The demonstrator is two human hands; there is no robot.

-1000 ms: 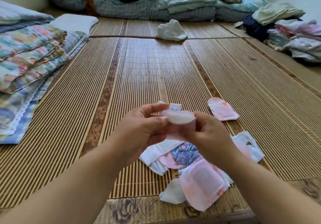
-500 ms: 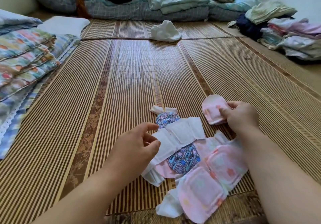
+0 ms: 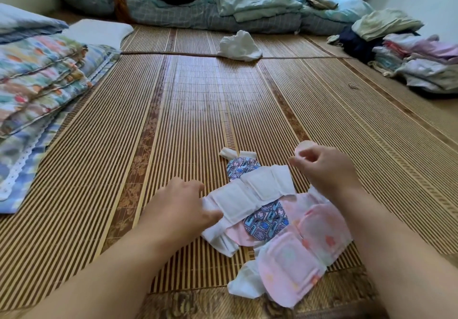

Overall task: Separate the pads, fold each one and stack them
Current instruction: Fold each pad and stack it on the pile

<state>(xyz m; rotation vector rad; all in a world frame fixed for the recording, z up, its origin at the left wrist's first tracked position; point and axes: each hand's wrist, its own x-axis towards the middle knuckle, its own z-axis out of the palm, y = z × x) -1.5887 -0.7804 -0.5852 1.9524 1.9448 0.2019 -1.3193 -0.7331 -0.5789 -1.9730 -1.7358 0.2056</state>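
A heap of unfolded pads lies on the bamboo mat (image 3: 188, 110) in front of me. A long white pad (image 3: 250, 192) lies on top, over a blue patterned pad (image 3: 266, 222). A pink pad (image 3: 297, 251) lies nearest to me. My left hand (image 3: 183, 207) pinches the left end of the white pad between thumb and fingers. My right hand (image 3: 327, 170) hovers to the right of the heap with loosely curled fingers and holds nothing. Just beyond its fingertips the rounded tip of the folded pink pads (image 3: 305, 144) shows; the hand hides the rest.
Folded flowery quilts (image 3: 37, 83) lie along the left edge of the mat. A crumpled white cloth (image 3: 239, 46) sits far ahead. Piled clothes (image 3: 416, 56) stand at the right, and bedding (image 3: 210, 9) runs along the back.
Both hands held a folded pad at chest height. My right hand carried it to the folded pink pad on the right and let go. My left hand dropped onto the white pad.
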